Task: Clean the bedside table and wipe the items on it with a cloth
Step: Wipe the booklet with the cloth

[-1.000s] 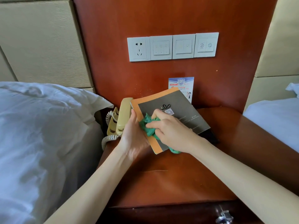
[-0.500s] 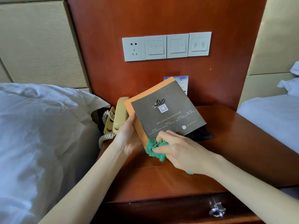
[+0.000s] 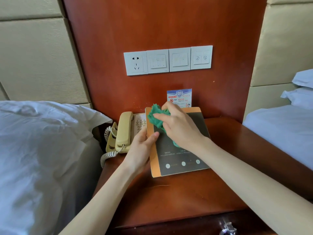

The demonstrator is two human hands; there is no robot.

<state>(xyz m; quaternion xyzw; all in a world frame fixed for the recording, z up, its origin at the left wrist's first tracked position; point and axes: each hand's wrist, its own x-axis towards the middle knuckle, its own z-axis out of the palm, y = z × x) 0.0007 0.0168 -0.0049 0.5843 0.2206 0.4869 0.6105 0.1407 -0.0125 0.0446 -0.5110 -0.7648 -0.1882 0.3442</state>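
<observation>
1. Drawer knob [image 3: 227, 228] at bottom edge, shiny metal, on the front of the bedside table [image 3: 169, 200]; reddish-brown wood top, faint scratch marks near front centre.
2. Two bare forearms reaching in from bottom left and bottom right, meeting over the booklet.
3. Booklet [image 3: 179, 155] lying on the table top, past mid-depth, orange border with dark grey cover, printed text upside down to the camera, three pale dots along the near edge.
4. Left hand [image 3: 142, 148] gripping booklet's left edge: thumb on top of the cover, fingers hidden underneath. Holding booklet, steadying it.
5. Right hand [image 3: 179, 128] curled round a green cloth [image 3: 156, 117], pressing it on the booklet's far-left part. Grip closed on the cloth; bunched fabric sticking out past the fingers and a bit below the wrist.
6. Telephone [image 3: 126, 133] just left of the booklet, beige, handset in cradle, keypad partly covered by booklet edge, coiled cord hanging off the table's left side.
7. Card [image 3: 179, 98] behind the booklet, upright against the wood panel [image 3: 160, 28], blue and white with red print; lower part hidden by hand and booklet.
8. Row of four white wall plates [image 3: 167, 60] on the panel above: one socket, three switch units.
9. White bedding [image 3: 37, 150] on the left, second bed with pillows [image 3: 301, 89] on the right, beige padded wall [image 3: 37, 56] behind both.
</observation>
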